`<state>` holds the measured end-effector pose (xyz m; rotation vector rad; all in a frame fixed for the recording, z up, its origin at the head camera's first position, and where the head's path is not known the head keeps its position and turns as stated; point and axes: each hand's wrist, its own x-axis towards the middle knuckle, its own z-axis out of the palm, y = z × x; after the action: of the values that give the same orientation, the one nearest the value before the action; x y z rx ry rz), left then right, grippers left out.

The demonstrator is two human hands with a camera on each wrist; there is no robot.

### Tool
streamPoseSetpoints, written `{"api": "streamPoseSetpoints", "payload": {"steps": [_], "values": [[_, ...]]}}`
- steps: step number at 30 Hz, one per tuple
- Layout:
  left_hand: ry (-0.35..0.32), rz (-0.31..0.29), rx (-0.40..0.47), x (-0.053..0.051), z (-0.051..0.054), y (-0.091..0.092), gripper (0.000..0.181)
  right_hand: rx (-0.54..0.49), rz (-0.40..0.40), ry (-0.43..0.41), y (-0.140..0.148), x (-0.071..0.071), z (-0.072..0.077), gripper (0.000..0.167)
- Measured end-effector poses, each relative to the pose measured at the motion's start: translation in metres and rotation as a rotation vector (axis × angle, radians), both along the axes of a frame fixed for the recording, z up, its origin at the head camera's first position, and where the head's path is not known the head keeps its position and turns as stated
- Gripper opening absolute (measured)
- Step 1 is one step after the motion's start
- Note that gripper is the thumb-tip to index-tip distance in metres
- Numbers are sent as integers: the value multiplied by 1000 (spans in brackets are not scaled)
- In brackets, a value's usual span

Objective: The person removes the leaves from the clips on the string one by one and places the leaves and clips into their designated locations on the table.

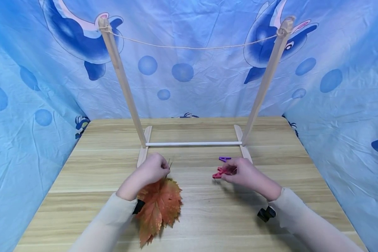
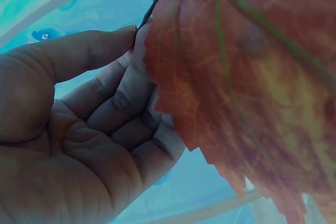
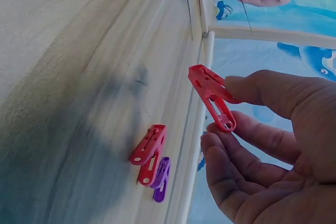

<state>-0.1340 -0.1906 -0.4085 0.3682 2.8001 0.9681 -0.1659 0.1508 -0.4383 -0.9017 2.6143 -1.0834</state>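
Note:
My left hand [image 1: 153,168] pinches the thin dark stem [image 2: 149,11] of an orange-red maple leaf [image 1: 160,203] between thumb and fingertips. The leaf hangs down toward me with its jagged edge to the right of the palm in the left wrist view. To the right, my right hand [image 1: 242,171] holds a red clothespin [image 3: 212,98] between thumb and fingers, above the tabletop. Below it lie another red clothespin [image 3: 149,153] and a purple clothespin [image 3: 161,179], close together on the wood. In the head view the right fingers partly cover the red pieces.
Behind the hands stands a wooden frame with a left post [image 1: 123,80], a right post [image 1: 267,77] and a white crossbar [image 1: 193,144]. A thin string [image 1: 189,47] spans the post tops. The wooden table [image 1: 204,217] is enclosed by blue dolphin-print cloth [image 1: 182,94].

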Motion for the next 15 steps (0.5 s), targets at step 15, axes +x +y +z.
{"api": "streamPoseSetpoints", "payload": {"steps": [15], "values": [[-52,33,-107,-9,-18,6,29,37,5,-24,4,-1,-19,13]]}}
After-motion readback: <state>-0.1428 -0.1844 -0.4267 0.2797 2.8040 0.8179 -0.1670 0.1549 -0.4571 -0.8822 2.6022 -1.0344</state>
